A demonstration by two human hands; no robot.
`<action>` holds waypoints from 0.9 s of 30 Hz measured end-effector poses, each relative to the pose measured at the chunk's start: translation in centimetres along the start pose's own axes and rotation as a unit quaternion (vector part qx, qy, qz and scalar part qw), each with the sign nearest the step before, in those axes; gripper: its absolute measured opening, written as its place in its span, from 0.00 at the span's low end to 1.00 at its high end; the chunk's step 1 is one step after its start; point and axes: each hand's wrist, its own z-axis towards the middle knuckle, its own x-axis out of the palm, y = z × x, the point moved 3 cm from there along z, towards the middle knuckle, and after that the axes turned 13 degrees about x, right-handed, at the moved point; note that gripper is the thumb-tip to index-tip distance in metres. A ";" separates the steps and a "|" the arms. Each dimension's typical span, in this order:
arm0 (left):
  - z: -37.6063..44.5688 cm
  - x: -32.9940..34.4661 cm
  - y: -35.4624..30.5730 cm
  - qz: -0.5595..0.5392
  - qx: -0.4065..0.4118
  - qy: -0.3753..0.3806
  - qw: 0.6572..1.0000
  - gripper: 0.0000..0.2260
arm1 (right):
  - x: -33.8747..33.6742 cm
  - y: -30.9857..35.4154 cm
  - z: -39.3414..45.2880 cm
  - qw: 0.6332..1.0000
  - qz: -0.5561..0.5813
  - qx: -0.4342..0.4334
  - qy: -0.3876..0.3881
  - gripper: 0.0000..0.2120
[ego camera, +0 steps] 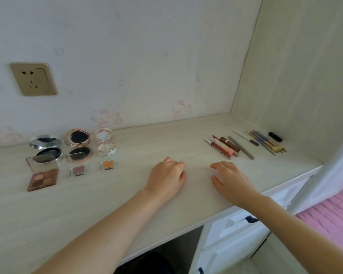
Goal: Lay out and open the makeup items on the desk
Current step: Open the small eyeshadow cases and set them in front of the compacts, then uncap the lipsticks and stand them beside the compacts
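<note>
Both hands rest on the surface [127, 194] near its middle, apart from each other and holding nothing. Left hand [167, 177]: palm down, fingers loosely curled under, knuckles up. Right hand [229, 179]: palm down, fingers relaxed and slightly spread, thumb out toward the left hand.

Left group, all lids open:
- Silver compact [46, 148], far left, lid tipped back toward the wall, dark inside.
- Rose-gold compact [78, 146], just right of the silver one, lid back, dark pan in the base.
- Clear compact [105, 143], right of the rose-gold one, lid back, pale inside.
- Palette [42, 176], near side of the silver compact, clear lid standing up, four brown and peach pans showing.
- Mauve pan [78, 170], small clear case, near side of the rose-gold compact.
- Orange pan [107, 165], small clear case, near side of the clear compact.

Right group, well apart from the left group, laid side by side in a slanted row toward the far right corner:
- Lip tubes [223, 147], red, pink and brown, touching or nearly so; whether capped cannot be told.
- Grey pencil [241, 147], just right of the tubes.
- White pencil [246, 138], farther back, dark tip.
- Brushes [265, 142], blue-grey and gold handles, bunched together.
- Black lipstick [275, 136], lying on its side at the far right end, near the side wall.

Other: socket [33, 79] on the wall above the left group. White drawers [232, 230] below the right end of the surface. Pink bedding [333, 214] at the lower right.
</note>
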 end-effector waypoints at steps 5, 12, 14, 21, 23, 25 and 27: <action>4.1 3.2 -2.9 -0.018 0.044 0.006 0.999 0.10 | -1.3 -5.7 -0.1 0.999 0.001 0.042 -0.017 0.18; 10.9 5.8 -5.1 -0.025 0.078 0.011 0.997 0.10 | -2.7 -11.2 1.4 0.995 0.000 0.093 -0.023 0.18; 12.5 6.5 -5.1 -0.047 0.078 0.017 0.996 0.11 | -2.9 -12.0 2.0 0.995 0.004 0.100 -0.026 0.18; 16.0 8.3 -5.2 -0.029 0.081 0.023 0.996 0.09 | -3.4 -14.1 4.4 0.994 0.003 0.104 -0.043 0.17; 16.7 8.4 -5.1 -0.027 0.073 0.023 0.997 0.08 | -3.4 -14.2 5.2 0.994 0.004 0.101 -0.047 0.17; 17.4 8.5 -4.8 -0.032 0.060 0.024 0.997 0.09 | -3.4 -14.1 5.9 0.994 0.007 0.096 -0.049 0.17; 18.2 8.6 -4.5 -0.022 0.063 0.021 0.998 0.10 | -3.3 -13.8 6.6 0.994 0.006 0.094 -0.047 0.18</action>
